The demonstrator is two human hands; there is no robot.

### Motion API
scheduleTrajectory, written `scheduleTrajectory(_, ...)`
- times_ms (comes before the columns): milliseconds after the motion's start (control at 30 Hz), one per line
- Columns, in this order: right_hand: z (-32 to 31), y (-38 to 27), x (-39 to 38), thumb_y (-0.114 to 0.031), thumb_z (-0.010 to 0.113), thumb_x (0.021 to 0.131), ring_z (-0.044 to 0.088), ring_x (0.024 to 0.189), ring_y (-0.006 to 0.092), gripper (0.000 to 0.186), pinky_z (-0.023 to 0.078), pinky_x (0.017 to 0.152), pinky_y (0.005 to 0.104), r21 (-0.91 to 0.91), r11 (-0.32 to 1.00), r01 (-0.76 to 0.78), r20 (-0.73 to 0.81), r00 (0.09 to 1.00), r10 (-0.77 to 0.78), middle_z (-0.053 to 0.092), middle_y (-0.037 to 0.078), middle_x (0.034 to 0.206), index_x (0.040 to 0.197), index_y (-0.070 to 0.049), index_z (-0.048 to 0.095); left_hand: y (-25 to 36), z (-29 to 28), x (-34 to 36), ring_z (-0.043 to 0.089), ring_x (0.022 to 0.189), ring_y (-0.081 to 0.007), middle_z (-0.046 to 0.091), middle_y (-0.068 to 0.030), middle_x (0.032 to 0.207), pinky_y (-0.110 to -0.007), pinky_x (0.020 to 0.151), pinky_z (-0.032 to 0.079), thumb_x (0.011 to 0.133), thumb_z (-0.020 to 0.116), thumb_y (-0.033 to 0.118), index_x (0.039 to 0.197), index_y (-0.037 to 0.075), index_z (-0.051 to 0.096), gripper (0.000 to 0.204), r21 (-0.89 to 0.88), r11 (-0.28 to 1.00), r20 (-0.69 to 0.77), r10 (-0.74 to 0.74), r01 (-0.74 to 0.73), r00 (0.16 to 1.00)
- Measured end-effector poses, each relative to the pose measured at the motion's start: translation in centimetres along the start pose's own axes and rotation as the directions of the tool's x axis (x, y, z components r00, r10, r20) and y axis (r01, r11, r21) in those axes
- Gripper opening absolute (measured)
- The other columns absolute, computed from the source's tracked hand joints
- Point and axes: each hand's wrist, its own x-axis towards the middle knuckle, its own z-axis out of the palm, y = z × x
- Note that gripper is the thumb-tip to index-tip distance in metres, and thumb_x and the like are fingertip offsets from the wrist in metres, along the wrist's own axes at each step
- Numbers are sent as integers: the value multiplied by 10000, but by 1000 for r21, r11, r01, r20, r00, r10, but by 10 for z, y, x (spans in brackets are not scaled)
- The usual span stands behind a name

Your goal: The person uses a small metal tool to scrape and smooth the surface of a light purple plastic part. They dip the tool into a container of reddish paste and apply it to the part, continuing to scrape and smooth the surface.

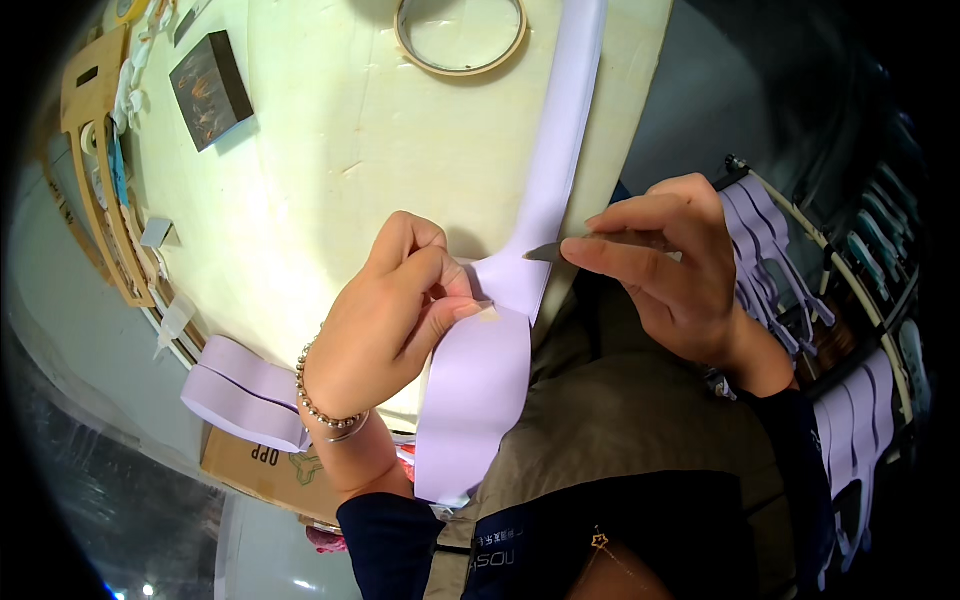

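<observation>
A long lilac paper strip (pixel 556 150) runs down the cream table (pixel 330 150) and hangs over its near edge onto my lap. My left hand (pixel 395 315) pinches the strip where it narrows, thumb and fingers pressing a small beige piece of tape (pixel 489 313) against it. My right hand (pixel 670 265) holds a thin dark pointed tool (pixel 600 244), its tip touching the strip just right of the pinched spot. A bead bracelet circles my left wrist.
A tape roll (pixel 461 38) lies at the table's far edge. A dark square block (pixel 210 90) and wooden frames (pixel 100 160) sit at the left. More lilac strips (pixel 240 395) hang off the left corner above a cardboard box (pixel 265 465). A rack (pixel 790 280) at right holds further strips.
</observation>
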Motion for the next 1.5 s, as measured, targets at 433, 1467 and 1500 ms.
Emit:
scheduleTrajectory(433, -1, -2, 0, 86, 683, 698, 488, 858, 204, 368, 467, 589, 231, 3, 999, 37, 60, 998, -37, 601, 38, 982, 991, -132, 733, 11, -9, 21, 488, 764, -136, 437, -53, 989, -249, 609, 466, 786, 723, 33, 813, 11, 640, 90, 114, 984, 220, -157, 134, 963)
scheduleTrajectory(1467, 20, -32, 10, -118, 699, 624, 493, 819, 195, 322, 410, 618, 303, -267, 924, 273, 222, 951, -217, 589, -1, 921, 945, -111, 724, -59, 32, 69, 637, 997, -236, 563, -207, 1207, -331, 870, 529, 1008, 465, 208, 1338, 35, 349, 390, -950, 300, 99, 43, 81, 994)
scheduleTrajectory(1500, 21, -32, 11, -119, 699, 627, 494, 819, 194, 322, 409, 619, 303, -268, 923, 275, 221, 950, -219, 590, -2, 922, 948, -111, 723, -60, 33, 70, 638, 1001, -242, 562, -211, 1210, -334, 869, 530, 1009, 462, 205, 1338, 35, 350, 387, -953, 292, 98, 49, 80, 994)
